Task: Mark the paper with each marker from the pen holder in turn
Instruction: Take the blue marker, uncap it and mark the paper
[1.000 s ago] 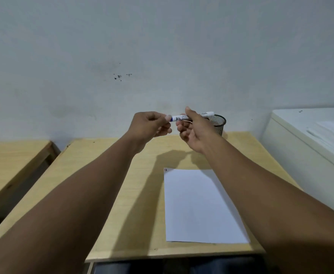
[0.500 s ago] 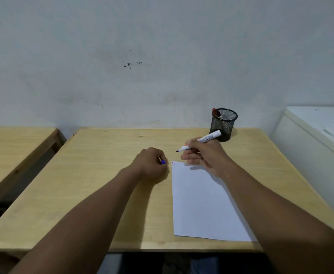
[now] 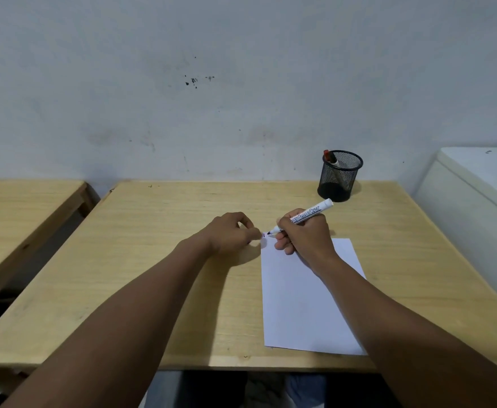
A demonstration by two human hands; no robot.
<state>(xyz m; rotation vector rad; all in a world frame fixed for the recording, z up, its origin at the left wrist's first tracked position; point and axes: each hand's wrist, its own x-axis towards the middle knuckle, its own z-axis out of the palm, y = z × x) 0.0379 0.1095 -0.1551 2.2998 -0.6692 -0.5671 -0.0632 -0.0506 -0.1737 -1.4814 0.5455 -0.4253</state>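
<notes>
A white sheet of paper [image 3: 303, 301] lies on the wooden desk [image 3: 159, 260]. My right hand [image 3: 304, 235] grips an uncapped white marker [image 3: 309, 215], its dark tip at the paper's far left corner, where small marks show. My left hand [image 3: 231, 234] rests fisted on the desk just left of that corner; the blue cap seen earlier in it is hidden now. A black mesh pen holder [image 3: 340, 176] stands at the back right with a red-capped marker [image 3: 329, 157] leaning inside.
A second wooden table [image 3: 20, 207] stands to the left across a gap. A white cabinet [image 3: 476, 201] borders the desk's right side. The grey wall rises right behind the desk.
Both hands came down from mid-air, where they pulled the cap off the marker. The right hand has brought the marker tip onto the paper's corner; the left hand settled beside it.
</notes>
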